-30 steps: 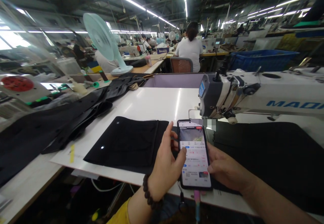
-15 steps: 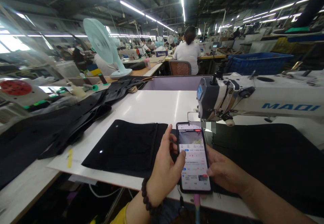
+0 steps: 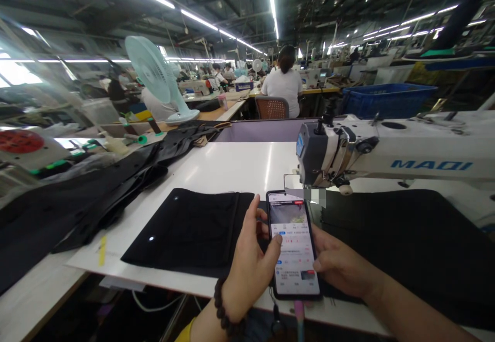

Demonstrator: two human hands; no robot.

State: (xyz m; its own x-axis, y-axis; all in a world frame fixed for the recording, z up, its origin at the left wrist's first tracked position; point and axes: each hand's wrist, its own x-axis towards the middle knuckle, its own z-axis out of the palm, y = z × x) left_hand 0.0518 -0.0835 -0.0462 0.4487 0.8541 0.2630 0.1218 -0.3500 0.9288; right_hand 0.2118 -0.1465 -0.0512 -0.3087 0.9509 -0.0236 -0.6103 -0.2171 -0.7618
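A lit smartphone in a dark case is held upright over the table's front edge. My right hand grips its right side, the thumb on the edge and the fingers partly hidden behind. My left hand, with a dark bead bracelet at the wrist, is around its left side. The left thumb rests over the screen, the index finger points up, and other fingertips go behind the phone. A pink cable hangs below it. Black fabric with shiny metal eyelets lies left of my hands, more black fabric to the right.
A white sewing machine stands at the right on the white table. Long black fabric pieces are heaped along the left. Beyond are a pale green fan, a blue crate and a seated person facing away.
The view has shifted slightly, so the far scene sits a little further left. Both hands keep the phone in the same place, and the left thumb stays over the screen.
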